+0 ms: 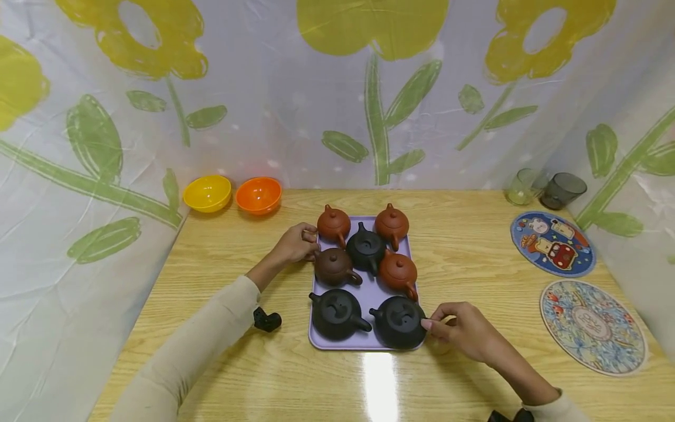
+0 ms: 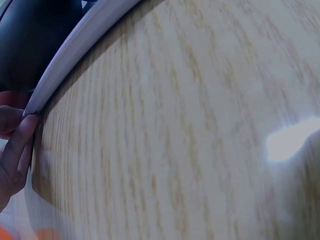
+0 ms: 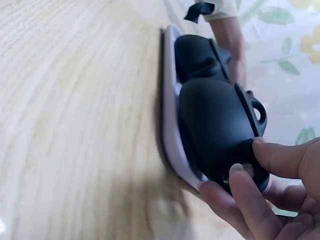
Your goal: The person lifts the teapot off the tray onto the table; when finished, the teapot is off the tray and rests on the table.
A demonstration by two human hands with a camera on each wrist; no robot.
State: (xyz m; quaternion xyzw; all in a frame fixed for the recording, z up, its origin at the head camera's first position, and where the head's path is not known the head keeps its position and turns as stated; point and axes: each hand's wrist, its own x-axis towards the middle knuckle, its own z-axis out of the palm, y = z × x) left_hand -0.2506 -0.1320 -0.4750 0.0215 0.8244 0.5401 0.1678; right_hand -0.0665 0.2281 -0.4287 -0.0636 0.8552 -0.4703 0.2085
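Observation:
A lilac tray [image 1: 373,288] carries several teapots. At its left rim my left hand [image 1: 297,243] pinches the edge, beside a brown teapot [image 1: 332,268] and a reddish teapot [image 1: 333,224]; the left wrist view shows fingers [image 2: 17,145] on the tray rim [image 2: 70,54]. With thumb and fingers, my right hand [image 1: 466,331] grips the handle of the front-right black teapot [image 1: 398,328], which sits within the rim in the right wrist view. Another black teapot [image 1: 336,316] stands at front left. Behind are a smaller black teapot [image 1: 365,249] and two more reddish teapots [image 1: 398,272].
A yellow bowl [image 1: 208,194] and an orange bowl [image 1: 258,196] stand at the back left. Two glasses [image 1: 563,190] are at the back right, with two round patterned mats [image 1: 593,328] before them. A flowered curtain [image 1: 274,117] hangs behind the wooden table [image 1: 464,246].

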